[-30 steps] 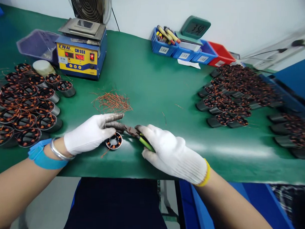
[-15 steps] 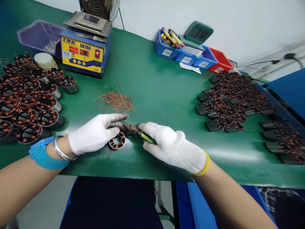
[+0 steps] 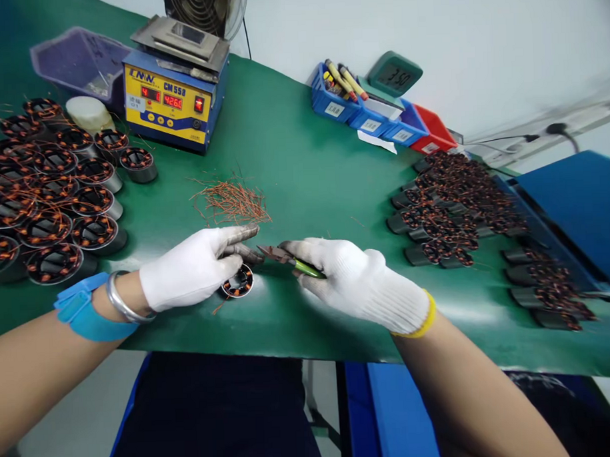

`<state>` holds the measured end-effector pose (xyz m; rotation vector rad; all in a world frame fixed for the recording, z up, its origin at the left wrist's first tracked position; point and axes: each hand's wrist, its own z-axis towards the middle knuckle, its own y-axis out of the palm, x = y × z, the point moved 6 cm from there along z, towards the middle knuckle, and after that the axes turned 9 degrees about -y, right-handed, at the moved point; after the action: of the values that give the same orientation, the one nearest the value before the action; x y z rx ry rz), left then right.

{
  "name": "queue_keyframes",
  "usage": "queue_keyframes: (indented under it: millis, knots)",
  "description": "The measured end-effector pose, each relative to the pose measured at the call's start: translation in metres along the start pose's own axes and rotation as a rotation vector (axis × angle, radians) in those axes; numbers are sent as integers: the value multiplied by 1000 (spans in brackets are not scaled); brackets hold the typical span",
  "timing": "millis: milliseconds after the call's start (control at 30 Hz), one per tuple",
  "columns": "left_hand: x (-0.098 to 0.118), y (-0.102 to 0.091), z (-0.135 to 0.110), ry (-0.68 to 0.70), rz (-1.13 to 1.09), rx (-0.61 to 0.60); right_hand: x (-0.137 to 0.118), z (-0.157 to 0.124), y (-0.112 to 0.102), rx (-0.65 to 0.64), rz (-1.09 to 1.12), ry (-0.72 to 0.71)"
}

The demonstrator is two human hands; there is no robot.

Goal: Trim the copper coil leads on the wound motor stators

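My left hand (image 3: pixel 196 267), in a white glove with dark fingertips, is closed at the upper rim of a small round motor stator (image 3: pixel 237 282) with copper windings. Its thumb and curled fingers lie against the stator, while the index finger stretches forward. A short copper wire end sticks out at the stator's lower left. In my right hand (image 3: pixel 349 270), also gloved in white, are green-handled wire cutters (image 3: pixel 301 265). Their jaws point left, apart from the left fingertips. Just beyond the hands lies a loose pile of clipped copper wires (image 3: pixel 239 201).
Many wound stators (image 3: pixel 53 190) crowd the left side; another group (image 3: pixel 449 203) stands at right. A blue-yellow CM558 unit (image 3: pixel 170 103) sits at the back beside a purple bin (image 3: pixel 79 63) and a fan (image 3: pixel 202 12). Blue boxes (image 3: pixel 333 107) and a clock (image 3: pixel 395 73) line the wall.
The wire cutters have moved right, away from the left fingertips, with my right hand. My left hand and the stator stay nearly in place. The camera view has shifted slightly.
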<state>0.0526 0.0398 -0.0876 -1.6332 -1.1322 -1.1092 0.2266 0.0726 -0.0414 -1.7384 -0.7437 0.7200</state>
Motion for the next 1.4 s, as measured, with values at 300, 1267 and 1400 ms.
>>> queue_keyframes:
  millis: [300, 1267, 1400]
  knots:
    - [5, 1, -3, 71, 171, -64, -14, 25, -24, 1, -260, -207]
    - [23, -70, -17, 421, -253, 654, -86, 10, 30, 20, -151, -90]
    - [22, -68, -21, 431, -154, 726, -40, -6, 27, 213, -62, 46]
